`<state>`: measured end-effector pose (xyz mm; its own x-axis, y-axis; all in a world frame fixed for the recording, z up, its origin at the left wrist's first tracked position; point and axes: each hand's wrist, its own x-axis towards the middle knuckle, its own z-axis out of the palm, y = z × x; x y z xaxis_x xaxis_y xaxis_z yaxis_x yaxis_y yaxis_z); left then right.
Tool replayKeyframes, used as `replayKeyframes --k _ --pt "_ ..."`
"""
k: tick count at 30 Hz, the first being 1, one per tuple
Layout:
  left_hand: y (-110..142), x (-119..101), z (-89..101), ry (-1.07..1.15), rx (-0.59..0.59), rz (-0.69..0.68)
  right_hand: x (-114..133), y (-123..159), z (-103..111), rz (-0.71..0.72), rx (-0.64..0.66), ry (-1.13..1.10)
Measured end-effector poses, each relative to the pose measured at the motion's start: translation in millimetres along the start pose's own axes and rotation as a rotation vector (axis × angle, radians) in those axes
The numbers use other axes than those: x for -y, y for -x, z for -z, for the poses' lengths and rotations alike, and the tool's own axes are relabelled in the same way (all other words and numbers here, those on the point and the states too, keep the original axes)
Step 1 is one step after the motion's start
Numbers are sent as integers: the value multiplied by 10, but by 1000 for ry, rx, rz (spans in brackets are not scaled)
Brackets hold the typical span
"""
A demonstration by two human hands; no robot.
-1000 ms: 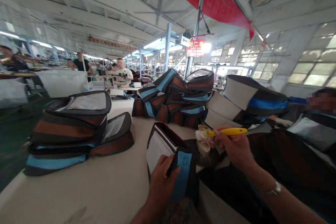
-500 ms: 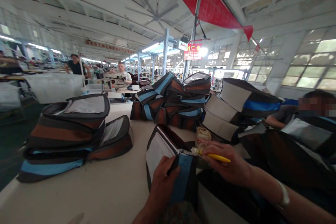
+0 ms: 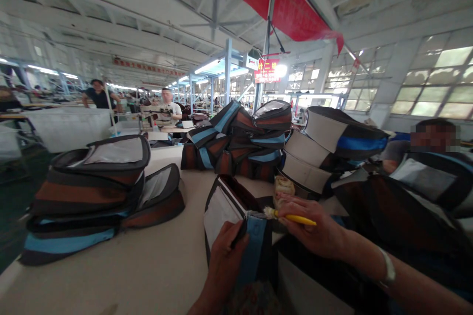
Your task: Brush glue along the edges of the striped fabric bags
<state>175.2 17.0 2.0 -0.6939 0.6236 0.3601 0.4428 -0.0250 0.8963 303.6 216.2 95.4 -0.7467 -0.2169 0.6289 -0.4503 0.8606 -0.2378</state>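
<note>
My left hand (image 3: pixel 225 263) is closed round the upright edge of a striped fabric bag (image 3: pixel 236 221), fingers over its blue band. My right hand (image 3: pixel 314 229) pinches a yellow-handled brush (image 3: pixel 295 217), whose whitish tip touches the top of the blue band. Behind the brush, a small pale lump (image 3: pixel 284 187) sits on the table.
A stack of brown, blue and grey bags (image 3: pixel 92 192) lies at left on the white table (image 3: pixel 129 266). More bags (image 3: pixel 240 142) are piled at the far end and at right (image 3: pixel 332 147). A person (image 3: pixel 432 147) sits at right; others work far left.
My right hand came down and left from above the pale lump, bringing the brush tip to the bag's blue band. The left hand kept its hold on the bag.
</note>
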Motion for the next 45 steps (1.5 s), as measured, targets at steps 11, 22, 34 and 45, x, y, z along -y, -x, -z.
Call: replayKeyframes --k 11,22,34,45 --pt "12 41 -20 -40 -33 -26 73 200 -69 58 -77 15" --pt "36 25 -147 -135 -40 -105 113 99 -306 46 -166 -104" --pt "139 258 -394 -1023 -219 -850 232 -2 55 -80 -101 -37" --pt "163 247 -442 -1045 -157 -848 9 -75 16 -80 90 30"
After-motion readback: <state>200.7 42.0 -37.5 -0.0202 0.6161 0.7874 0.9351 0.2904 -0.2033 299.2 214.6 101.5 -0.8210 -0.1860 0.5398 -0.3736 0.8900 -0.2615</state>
